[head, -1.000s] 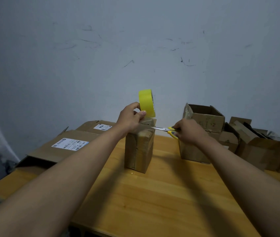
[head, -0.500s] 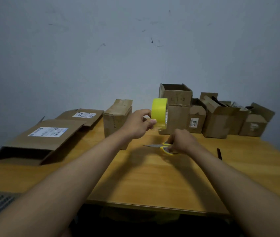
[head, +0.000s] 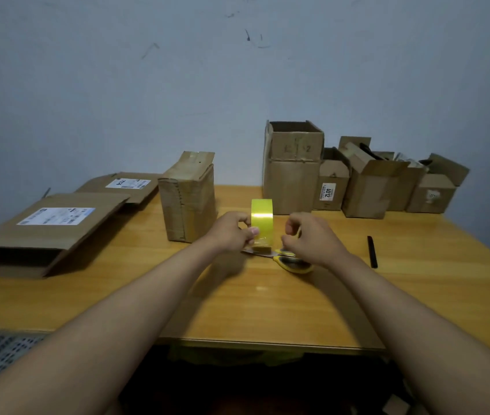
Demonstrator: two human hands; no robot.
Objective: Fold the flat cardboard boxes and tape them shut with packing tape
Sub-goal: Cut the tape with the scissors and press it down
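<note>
tape roll [head: 262, 218]: yellow, glossy, upright on edge | left hand [head: 231, 232]: pinches roll from 9 o'clock | right hand [head: 312, 238]: fingers curled, grip unclear | scissors [head: 285, 259]: flat on surface [head: 267, 310]

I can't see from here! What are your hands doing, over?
Left hand holds tape roll. Right hand beside it, grip unclear. Scissors underneath on table.

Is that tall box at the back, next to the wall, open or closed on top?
Open. The tall box has its top flaps standing up, and its dark inside shows.
</note>
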